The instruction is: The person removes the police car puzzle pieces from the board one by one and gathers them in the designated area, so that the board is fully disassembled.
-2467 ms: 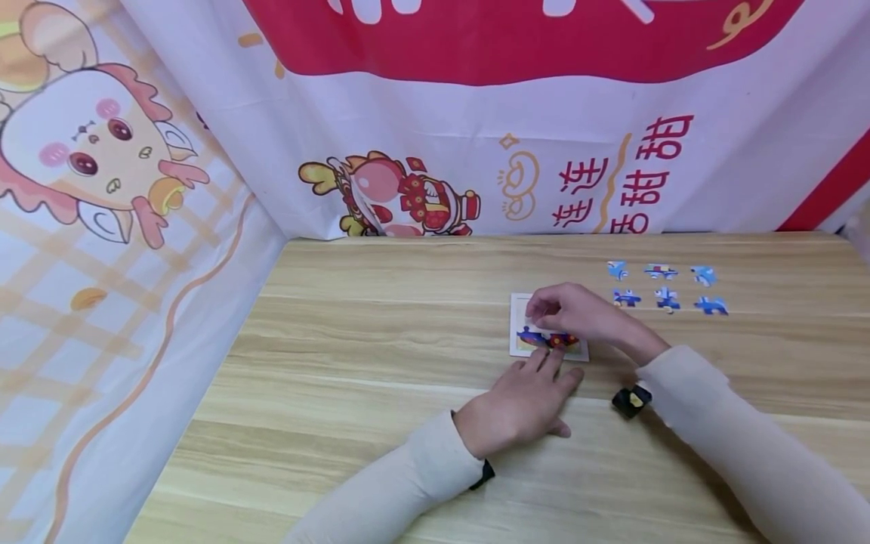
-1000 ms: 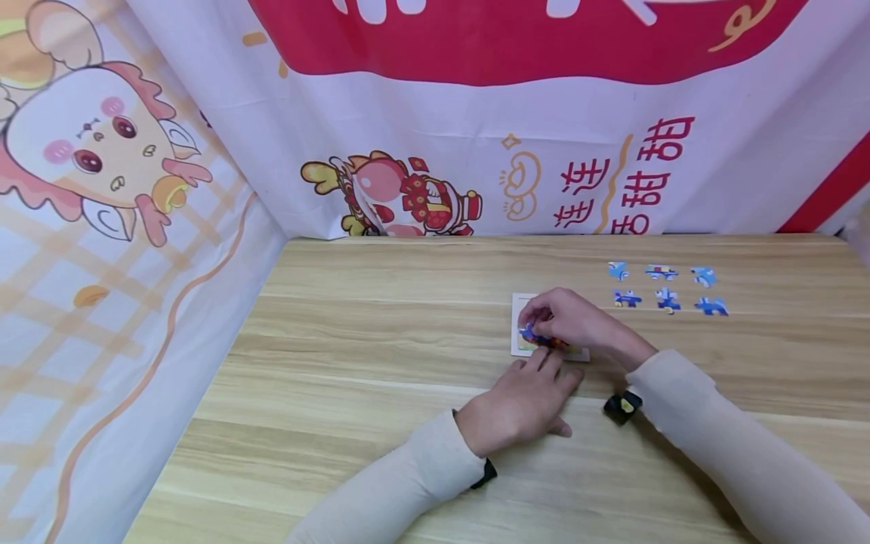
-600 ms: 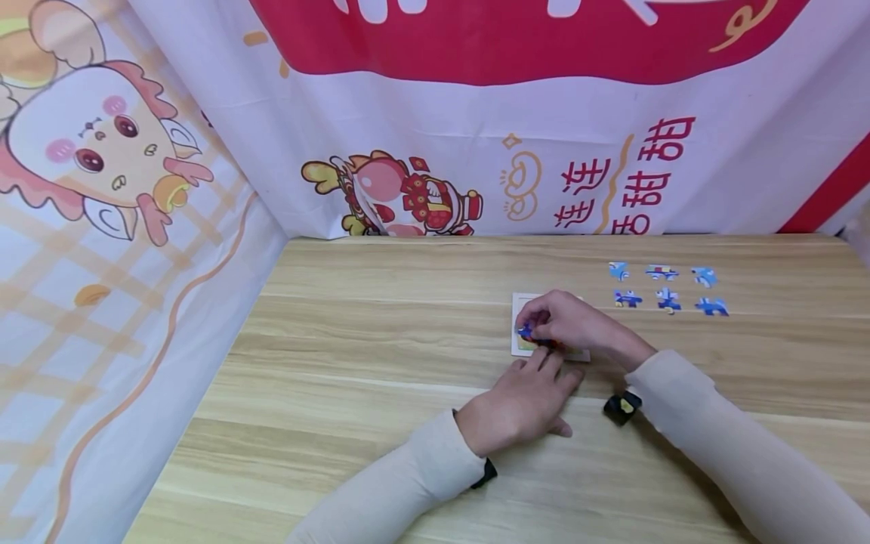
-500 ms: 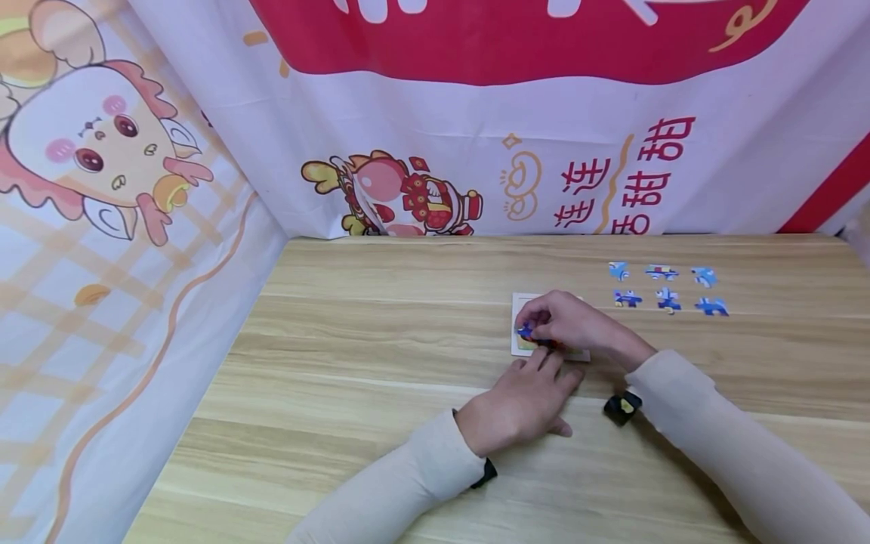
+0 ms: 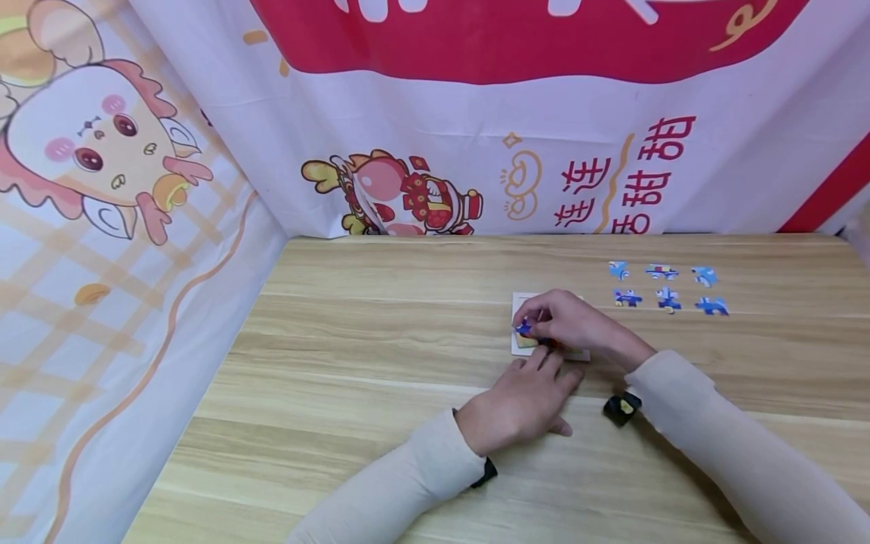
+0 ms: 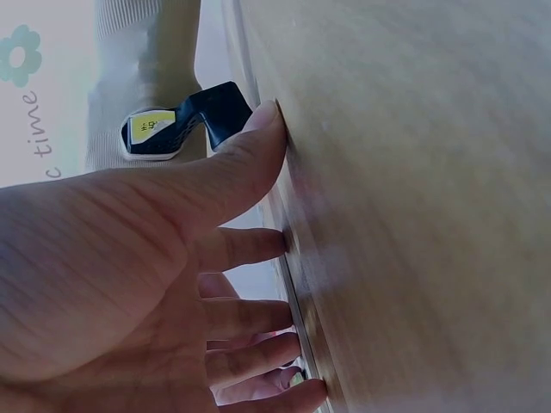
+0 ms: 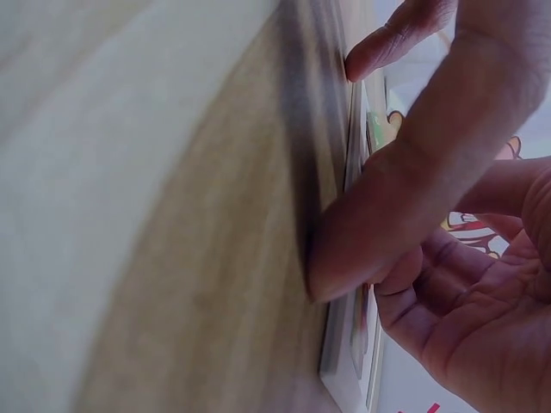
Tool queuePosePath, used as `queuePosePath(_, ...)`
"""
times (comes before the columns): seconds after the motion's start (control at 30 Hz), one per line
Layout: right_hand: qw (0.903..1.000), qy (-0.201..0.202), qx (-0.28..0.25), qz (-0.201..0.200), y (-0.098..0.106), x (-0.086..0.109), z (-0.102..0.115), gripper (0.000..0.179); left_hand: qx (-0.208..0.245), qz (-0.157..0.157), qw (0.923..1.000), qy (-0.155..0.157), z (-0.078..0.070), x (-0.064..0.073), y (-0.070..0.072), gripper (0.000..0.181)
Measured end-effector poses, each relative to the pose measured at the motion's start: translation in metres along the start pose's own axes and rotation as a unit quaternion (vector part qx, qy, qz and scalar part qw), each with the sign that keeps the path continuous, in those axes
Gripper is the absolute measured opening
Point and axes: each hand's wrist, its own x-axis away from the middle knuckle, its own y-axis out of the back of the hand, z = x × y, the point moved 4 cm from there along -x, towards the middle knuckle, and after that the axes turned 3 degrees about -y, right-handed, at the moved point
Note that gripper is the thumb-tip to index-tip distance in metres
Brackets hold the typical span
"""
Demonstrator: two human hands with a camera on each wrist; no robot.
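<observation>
Both hands are at a small white-framed puzzle tray (image 5: 515, 317) on the table. My right hand (image 5: 574, 321) is bent over it, thumb and fingers pinching a blue puzzle piece (image 5: 523, 328) at the tray's left side. The fingers hide part of the piece and much of the tray's middle. A yellowish piece (image 5: 526, 342) shows below it in the tray's lower left corner. My left hand (image 5: 519, 404) rests palm down, fingertips at the tray's near edge. In the left wrist view, its thumb (image 6: 250, 163) and fingers are extended, tips against the wooden surface.
Several loose blue puzzle pieces lie in two rows right of the tray, among them a dolphin-like blue piece (image 5: 711, 306) and a piece with a red patch (image 5: 661, 271). A printed cloth (image 5: 421, 151) hangs behind the wooden table (image 5: 353, 317).
My right hand has come down from the tray's upper part and pinched the blue piece, which has shifted slightly left and away from me. My left hand has stayed in place.
</observation>
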Motion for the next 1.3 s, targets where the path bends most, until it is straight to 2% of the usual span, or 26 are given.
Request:
queuePosePath(0.27,0.9995,-0.017,0.001,-0.025,0.007,0.005,-0.004,0.028,-0.009,-0.002,1.0000,0.004,-0.001,-0.001,-0.001,0.080)
queuePosePath(0.37,0.9992,-0.014,-0.001,-0.037,0.013,0.011,-0.007,0.028,-0.010,-0.004,0.9999,0.007,-0.002,-0.002,-0.001,0.080)
queuePosePath(0.57,0.9973,0.006,0.012,-0.072,0.028,0.024,-0.015,0.027,0.001,0.016,0.9996,0.022,-0.002,-0.003,-0.003,0.082)
queuePosePath(0.87,0.9944,0.006,0.042,-0.097,0.048,0.041,-0.031,0.028,0.009,0.019,0.9994,0.028,-0.001,-0.002,-0.003,0.081)
queuePosePath(1.3,0.9937,-0.022,0.054,-0.096,0.070,0.067,-0.070,0.024,0.014,0.017,0.9992,0.032,-0.002,-0.004,-0.003,0.082)
